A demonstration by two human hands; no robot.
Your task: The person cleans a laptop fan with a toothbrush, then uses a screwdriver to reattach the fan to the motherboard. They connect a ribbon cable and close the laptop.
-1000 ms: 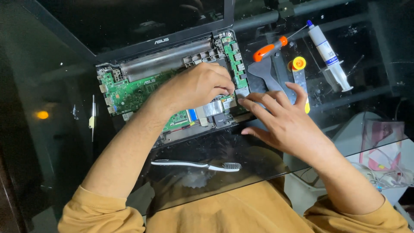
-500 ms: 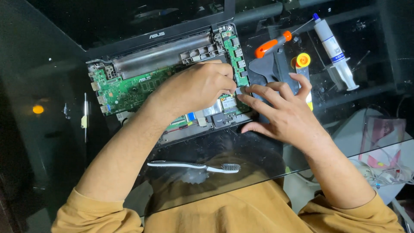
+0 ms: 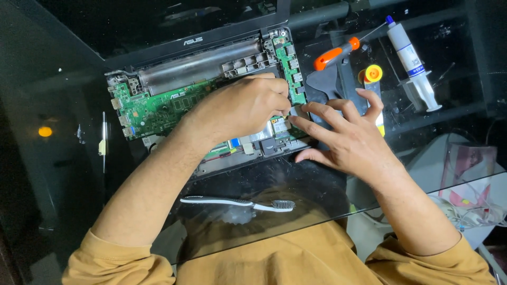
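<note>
Left hand (image 3: 240, 108): we see it curled over the green circuit board (image 3: 158, 108) inside the opened laptop (image 3: 211, 63), fingertips pinched at something too small to tell.
Right hand (image 3: 351, 140): fingers spread, flat at the laptop's right edge.
Syringe (image 3: 412, 60): white tube, blue cap, upper right, beside orange-handled screwdriver (image 3: 335, 54).
Toothbrush (image 3: 237, 202): on glass table (image 3: 63, 174), near us.

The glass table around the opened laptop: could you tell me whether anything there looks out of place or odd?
One thing stands out: a toothbrush lies on the glass table just in front of the opened laptop, an unusual item beside bare circuit boards. The orange-handled screwdriver and syringe lie loose to the right. Nothing looks spilled or broken.
</note>
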